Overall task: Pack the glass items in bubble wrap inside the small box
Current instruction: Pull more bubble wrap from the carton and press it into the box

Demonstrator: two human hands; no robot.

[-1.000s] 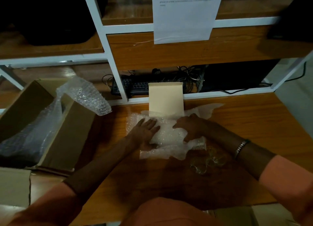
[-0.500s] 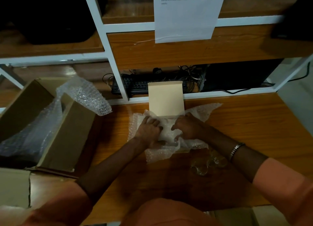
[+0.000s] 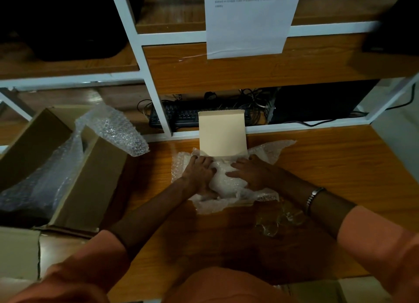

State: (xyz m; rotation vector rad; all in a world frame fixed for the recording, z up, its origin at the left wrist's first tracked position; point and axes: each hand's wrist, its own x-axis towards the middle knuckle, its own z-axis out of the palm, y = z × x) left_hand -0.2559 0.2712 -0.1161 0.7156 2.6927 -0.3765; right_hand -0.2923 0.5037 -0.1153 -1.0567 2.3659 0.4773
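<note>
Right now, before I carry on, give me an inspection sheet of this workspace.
Surface: wooden table, dim light.
Job's things: small box lid upright; bubble wrap pressed into it; glass items loose on table, unwrapped.
Clutter: large carton with spare wrap, left.
Grippers: left hand and right hand flat on wrap.
Cables: tangle by keyboard under shelf.
Surroundings: white-framed shelving, paper sheet.
</note>
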